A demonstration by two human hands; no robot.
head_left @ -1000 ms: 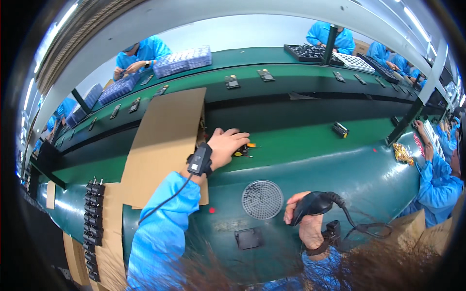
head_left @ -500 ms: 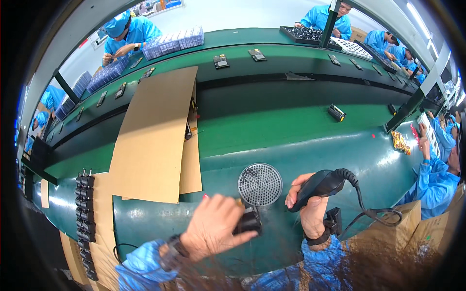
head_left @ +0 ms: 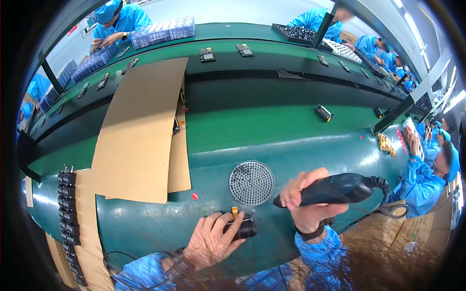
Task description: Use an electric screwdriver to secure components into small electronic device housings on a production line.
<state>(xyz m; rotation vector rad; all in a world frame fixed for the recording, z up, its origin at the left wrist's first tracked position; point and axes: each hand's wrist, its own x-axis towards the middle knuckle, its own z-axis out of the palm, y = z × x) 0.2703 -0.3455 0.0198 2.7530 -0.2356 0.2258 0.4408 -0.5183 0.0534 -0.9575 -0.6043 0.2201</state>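
Note:
My right hand (head_left: 310,209) is closed around a black electric screwdriver (head_left: 340,188), its tip pointing left and a coiled cord trailing from its rear end. On the green bench, my left hand (head_left: 213,237) grips a small black electronic unit (head_left: 246,227) with fingers over its left side. An orange flex strip (head_left: 235,212) sticks up from that unit. Just beyond it lies a round perforated plate (head_left: 262,184), dark screw-like pieces sitting in many of its holes. The screwdriver's tip is right of the plate and apart from the unit.
A folded cardboard sheet (head_left: 136,131) stands at left. Several black units (head_left: 68,208) line a cardboard strip at far left. A conveyor carries circuit boards (head_left: 207,54); another black unit (head_left: 324,113) lies beyond the plate. Co-workers in blue (head_left: 427,179) sit around.
My right hand has turned the screwdriver so that it lies flatter, pointing left. My left hand has shifted its fingers on the unit, exposing its orange strip. The whole view has shifted slightly.

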